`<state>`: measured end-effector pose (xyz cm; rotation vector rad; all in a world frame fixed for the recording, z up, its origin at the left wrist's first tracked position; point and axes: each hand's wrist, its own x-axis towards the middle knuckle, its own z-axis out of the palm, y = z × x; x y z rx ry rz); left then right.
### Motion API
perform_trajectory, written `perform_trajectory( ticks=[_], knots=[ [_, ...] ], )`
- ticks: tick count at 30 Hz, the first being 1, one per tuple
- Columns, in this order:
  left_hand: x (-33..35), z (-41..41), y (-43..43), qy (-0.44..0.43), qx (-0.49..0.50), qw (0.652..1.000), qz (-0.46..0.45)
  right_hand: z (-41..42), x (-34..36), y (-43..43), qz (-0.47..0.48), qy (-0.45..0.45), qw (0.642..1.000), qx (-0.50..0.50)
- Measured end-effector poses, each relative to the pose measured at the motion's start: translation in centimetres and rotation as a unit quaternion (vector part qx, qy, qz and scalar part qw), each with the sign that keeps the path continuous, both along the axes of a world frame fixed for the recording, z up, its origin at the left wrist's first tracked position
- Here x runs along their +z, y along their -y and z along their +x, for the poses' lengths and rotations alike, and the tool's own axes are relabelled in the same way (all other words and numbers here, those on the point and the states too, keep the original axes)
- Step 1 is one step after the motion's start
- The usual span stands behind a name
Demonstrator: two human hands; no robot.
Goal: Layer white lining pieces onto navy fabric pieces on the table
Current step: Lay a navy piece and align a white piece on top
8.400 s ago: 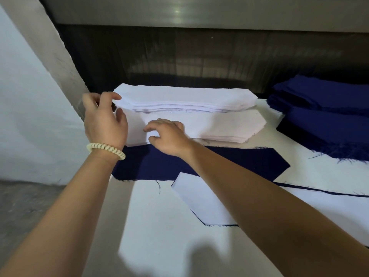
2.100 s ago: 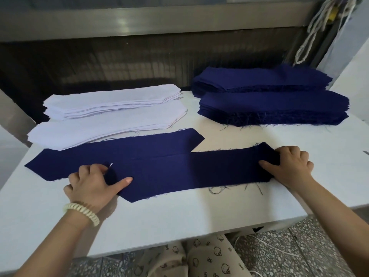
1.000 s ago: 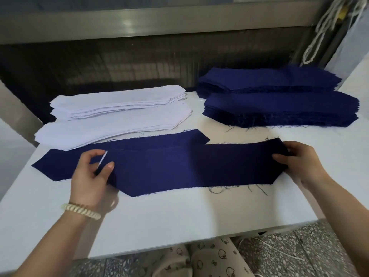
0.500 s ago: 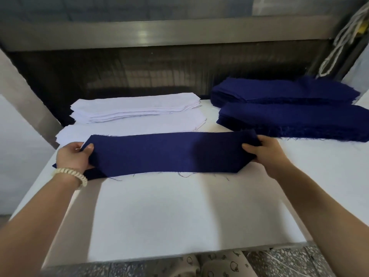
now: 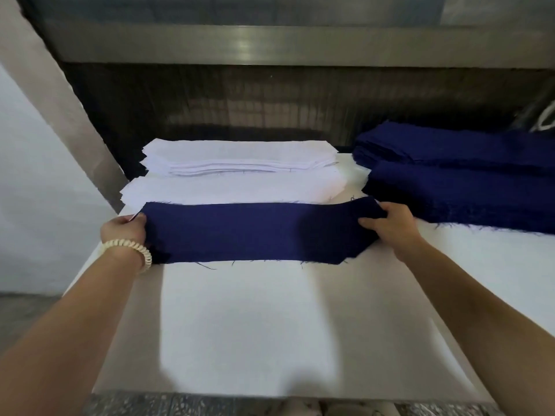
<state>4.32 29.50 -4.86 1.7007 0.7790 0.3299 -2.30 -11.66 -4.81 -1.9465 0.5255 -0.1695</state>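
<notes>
Head view: a long navy fabric piece (image 5: 255, 232) is stretched crosswise over the white desk (image 5: 270, 325), and everything else is placed from it. The left grip (image 5: 124, 231) has hold of its left end, with the thumb lying on top of the cloth and the fingers hidden beneath. A pale coiled bracelet (image 5: 132, 247) circles that wrist. The right grip (image 5: 390, 225) is closed round its right end, where the cloth tapers, with the fingers curled over the edge. Whether the piece lies flat on the desk or is held just above it cannot be told.

Just behind the piece lies a low stack of white lining pieces (image 5: 228, 190), whose front edge meets the piece's far edge in this view. Behind that is a taller white stack (image 5: 237, 157). Behind and to the right of the piece lie two stacks of navy fabric (image 5: 465, 199), with frayed threads along their near edge. Well behind it, a grey metal rail (image 5: 240, 46) runs across above a dark panel.
</notes>
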Motion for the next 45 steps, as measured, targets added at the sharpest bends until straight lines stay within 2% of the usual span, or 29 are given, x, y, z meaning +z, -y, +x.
perform_trajectory(
  ticks=[5, 7, 10, 18, 20, 25, 30, 34, 39, 42, 45],
  knots=[
    [0.5, 0.0, 0.9, -0.022, -0.002, 0.998, 0.067, 0.3, 0.3, -0.9, -0.162, -0.05, 0.984, 0.052],
    [1.2, 0.0, 2.3, -0.066, 0.004, 0.991, 0.119, 0.4, 0.3, -1.2, -0.219, -0.054, 0.973, 0.057],
    [2.2, -0.7, 5.2, -0.109, -0.004, 0.975, 0.193, 0.4, 0.1, -1.0, -0.241, -0.045, 0.969, 0.035],
    [2.0, -1.0, 13.5, -0.093, -0.121, 0.98, 0.124, 0.3, 1.2, 2.6, -0.372, 0.044, 0.925, -0.057],
    [1.9, -1.2, 16.1, -0.079, -0.143, 0.981, 0.105, 0.7, 1.7, 3.9, -0.396, 0.03, 0.916, -0.059],
    [1.9, -1.8, 22.7, -0.028, -0.213, 0.974, 0.074, 2.0, 2.2, 6.1, -0.457, -0.074, 0.886, 0.001],
    [2.0, -1.7, 27.6, 0.005, -0.319, 0.945, 0.071, 2.6, 2.6, 7.1, -0.487, -0.073, 0.87, 0.03],
    [1.9, -1.5, 30.0, 0.011, -0.337, 0.939, 0.065, 3.0, 3.1, 7.7, -0.462, -0.078, 0.881, 0.069],
    [1.9, -0.2, 32.3, 0.02, -0.371, 0.927, 0.052, 3.3, 3.8, 8.3, -0.482, -0.059, 0.87, 0.084],
    [2.2, 0.5, 34.1, 0.041, -0.418, 0.907, 0.0, 3.5, 4.0, 8.6, -0.456, -0.052, 0.886, 0.059],
    [2.5, 0.7, 36.0, 0.058, -0.442, 0.895, -0.018, 3.6, 4.0, 8.9, -0.387, -0.02, 0.922, 0.019]
  ],
)
